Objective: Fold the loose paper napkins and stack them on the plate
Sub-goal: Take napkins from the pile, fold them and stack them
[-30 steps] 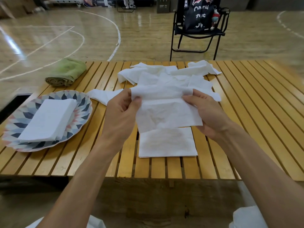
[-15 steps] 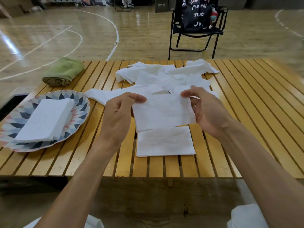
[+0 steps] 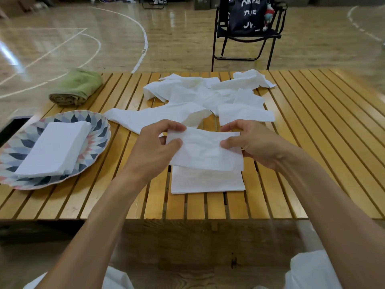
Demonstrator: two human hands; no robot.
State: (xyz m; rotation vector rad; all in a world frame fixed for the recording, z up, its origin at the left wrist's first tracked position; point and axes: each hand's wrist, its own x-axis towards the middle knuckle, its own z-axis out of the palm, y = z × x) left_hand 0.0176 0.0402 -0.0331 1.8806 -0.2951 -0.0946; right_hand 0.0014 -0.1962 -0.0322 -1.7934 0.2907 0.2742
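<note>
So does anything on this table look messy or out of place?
Only the loose napkins, crumpled and overlapping at the table's far middle. One folded napkin lies on the slats, not the plate. Nothing torn or spilled.

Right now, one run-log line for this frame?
fold in progress | left hand and right hand pinch napkin | folded stack on plate

The held napkin (image 3: 205, 150) hides the flat napkin's (image 3: 207, 182) far edge (the plate (image 3: 12, 180) runs off-frame left).
</note>
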